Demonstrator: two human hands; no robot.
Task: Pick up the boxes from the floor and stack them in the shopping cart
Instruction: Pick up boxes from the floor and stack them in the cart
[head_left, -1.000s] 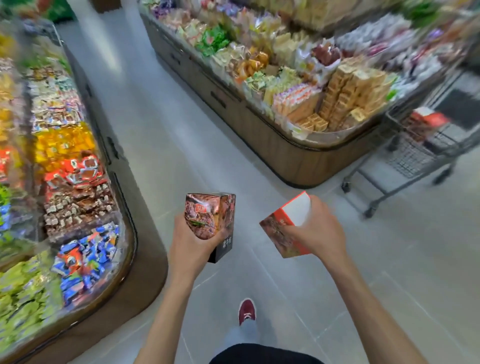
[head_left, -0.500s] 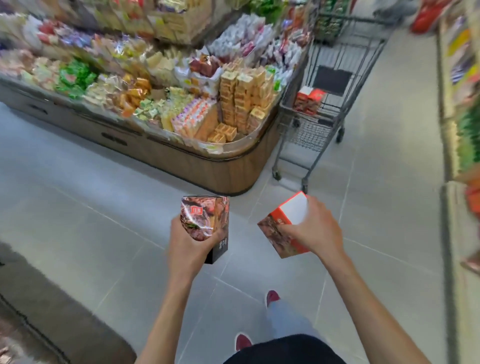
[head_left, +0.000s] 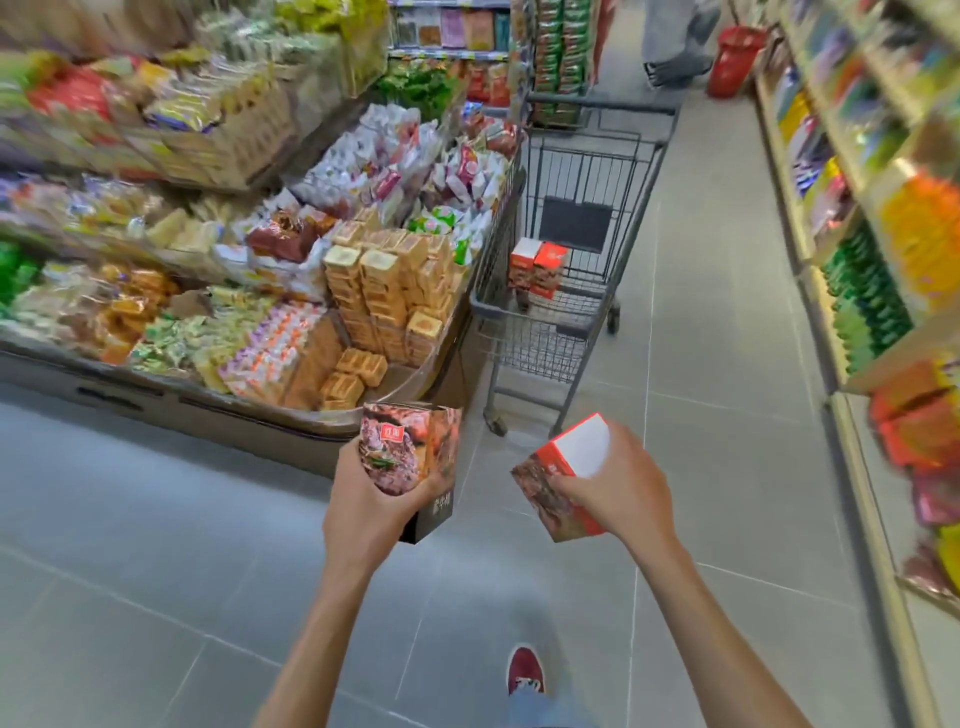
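Head view, one frame, supermarket aisle.

Left hand (head_left: 370, 512): at 7 o'clock from frame centre, raised over the floor. Grip wrapped from below around a dark box (head_left: 410, 467) printed with a food photo and a small red label; box upright, slightly tilted.

Right hand (head_left: 621, 486): at 5 o'clock from centre, level with the left hand and apart from it. Grip closed over a red-and-white box (head_left: 563, 475), fingers across its near face; box tilted, white panel turned up, a food photo on its lower side.

Shopping cart (head_left: 535, 314): at 1 o'clock from the hands, wire basket, standing on the floor just beside the rounded end of the snack display (head_left: 363, 291). Two stacked boxes (head_left: 537, 265), red and white, upright side by side inside the basket against its left wall.

Floor (head_left: 156, 545): grey tiles. One red shoe (head_left: 525, 670) at 6 o'clock, below the right forearm.

Shelving (head_left: 872, 234): along the 3 o'clock edge, packed with blurred coloured packets.

Far end of aisle, 12 o'clock: legs of another person (head_left: 670, 47), a red basket (head_left: 735, 60) just beside them.
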